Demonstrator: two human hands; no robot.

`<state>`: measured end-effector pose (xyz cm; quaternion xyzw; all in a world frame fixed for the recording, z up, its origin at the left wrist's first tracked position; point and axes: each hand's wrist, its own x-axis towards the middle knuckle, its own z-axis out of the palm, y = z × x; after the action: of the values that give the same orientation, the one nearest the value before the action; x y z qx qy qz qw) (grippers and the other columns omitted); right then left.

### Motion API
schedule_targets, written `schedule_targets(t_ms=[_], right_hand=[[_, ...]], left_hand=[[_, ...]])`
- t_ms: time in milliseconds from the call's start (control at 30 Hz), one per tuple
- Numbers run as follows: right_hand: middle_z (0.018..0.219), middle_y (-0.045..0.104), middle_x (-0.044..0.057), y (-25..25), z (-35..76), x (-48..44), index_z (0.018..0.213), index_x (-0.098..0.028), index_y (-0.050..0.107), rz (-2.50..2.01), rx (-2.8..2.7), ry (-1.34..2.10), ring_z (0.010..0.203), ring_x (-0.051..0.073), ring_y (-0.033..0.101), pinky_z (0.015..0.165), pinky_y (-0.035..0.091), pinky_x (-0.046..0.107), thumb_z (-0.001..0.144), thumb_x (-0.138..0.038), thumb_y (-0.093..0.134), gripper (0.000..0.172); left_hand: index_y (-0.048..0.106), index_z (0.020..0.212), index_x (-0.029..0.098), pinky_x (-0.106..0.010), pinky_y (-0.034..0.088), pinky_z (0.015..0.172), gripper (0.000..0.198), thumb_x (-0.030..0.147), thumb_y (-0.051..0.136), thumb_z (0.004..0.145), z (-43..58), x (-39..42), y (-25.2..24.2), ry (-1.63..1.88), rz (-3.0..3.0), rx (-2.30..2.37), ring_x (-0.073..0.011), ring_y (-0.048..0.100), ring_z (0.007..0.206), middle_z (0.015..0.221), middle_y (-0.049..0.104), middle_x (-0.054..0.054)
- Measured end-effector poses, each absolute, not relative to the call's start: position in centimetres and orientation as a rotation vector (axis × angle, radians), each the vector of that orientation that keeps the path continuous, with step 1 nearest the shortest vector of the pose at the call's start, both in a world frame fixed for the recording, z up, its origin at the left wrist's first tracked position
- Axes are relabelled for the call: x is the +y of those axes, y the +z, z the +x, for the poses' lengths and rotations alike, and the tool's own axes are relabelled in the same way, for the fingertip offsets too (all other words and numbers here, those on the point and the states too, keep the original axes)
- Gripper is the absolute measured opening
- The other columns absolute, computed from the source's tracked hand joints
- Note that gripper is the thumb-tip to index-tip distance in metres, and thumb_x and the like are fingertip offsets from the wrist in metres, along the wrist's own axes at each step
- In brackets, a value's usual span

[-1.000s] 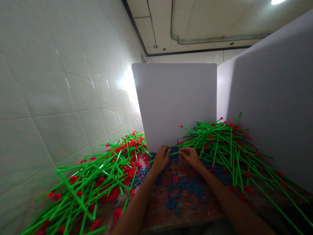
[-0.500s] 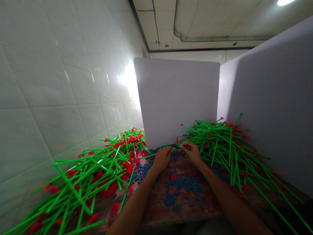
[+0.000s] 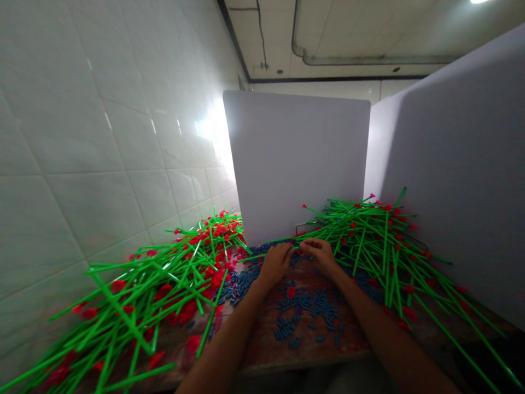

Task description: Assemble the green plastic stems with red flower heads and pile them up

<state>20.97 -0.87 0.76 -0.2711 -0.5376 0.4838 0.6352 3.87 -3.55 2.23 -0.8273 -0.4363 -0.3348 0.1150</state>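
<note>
My left hand (image 3: 277, 264) is closed around a thin green stick (image 3: 256, 256), which pokes out on its left side and ends in a red cup-like tip. Opposite it, my right hand (image 3: 320, 253) is pinched at the stick's right end. Whatever those fingertips hold is too small to make out. Under and around both hands lie many small dark blue cylinders (image 3: 322, 305) on a worn reddish wooden table (image 3: 262, 350). One loose red cup (image 3: 291, 292) sits among them.
A big heap of green sticks with red tips (image 3: 159, 279) covers the left side. Another stick pile (image 3: 369, 235) lies at right, some ends overhanging the front. White panels (image 3: 303, 164) stand behind and to the right; a tiled wall (image 3: 102, 137) rises at left.
My left hand has shifted slightly right with the stick, narrowing the gap to my right hand. The right hand stays almost in place. The view has tipped down a little.
</note>
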Motion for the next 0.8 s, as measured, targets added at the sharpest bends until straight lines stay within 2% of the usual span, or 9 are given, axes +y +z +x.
schedule_targets(t_ms=[267,467,600,800], right_hand=[[0.067,0.068,0.002,0.7,21.0,-0.9,0.072,-0.017,0.071,-0.653,-1.318,1.039,0.056,0.014,0.059,0.056,0.048,0.026,0.059,-0.038,0.077,0.025],[0.067,0.068,0.003,0.2,21.2,-0.5,0.071,-0.016,0.071,-0.681,-1.457,0.950,0.060,0.015,0.060,0.056,0.047,0.025,0.060,-0.038,0.076,0.024],[0.066,0.067,0.003,0.5,21.2,-0.9,0.071,-0.015,0.071,-0.681,-1.377,1.144,0.053,0.012,0.056,0.052,0.046,0.023,0.061,-0.040,0.076,0.027],[0.073,0.068,0.004,0.7,21.5,-1.5,0.074,-0.013,0.071,-0.605,-1.264,1.400,0.057,0.011,0.056,0.059,0.049,0.025,0.058,-0.036,0.078,0.029]], left_hand=[[0.059,0.099,0.019,-0.027,0.039,0.079,0.031,0.035,0.032,0.095,3.9,-3.5,2.3,-0.977,-2.435,-1.281,-0.0158,0.056,0.091,0.099,0.064,-0.005],[0.060,0.104,0.021,-0.029,0.038,0.082,0.029,0.032,0.035,0.094,3.4,-3.7,2.5,-0.829,-2.454,-1.235,-0.0168,0.054,0.094,0.097,0.063,-0.005],[0.062,0.104,0.021,-0.030,0.036,0.082,0.029,0.031,0.037,0.094,3.5,-3.9,3.1,-0.794,-2.461,-1.220,-0.0172,0.052,0.092,0.093,0.062,-0.005],[0.063,0.106,0.025,-0.036,0.033,0.085,0.026,0.024,0.042,0.091,3.6,-4.1,3.8,-0.769,-2.416,-1.212,-0.0198,0.046,0.093,0.094,0.061,-0.005]])
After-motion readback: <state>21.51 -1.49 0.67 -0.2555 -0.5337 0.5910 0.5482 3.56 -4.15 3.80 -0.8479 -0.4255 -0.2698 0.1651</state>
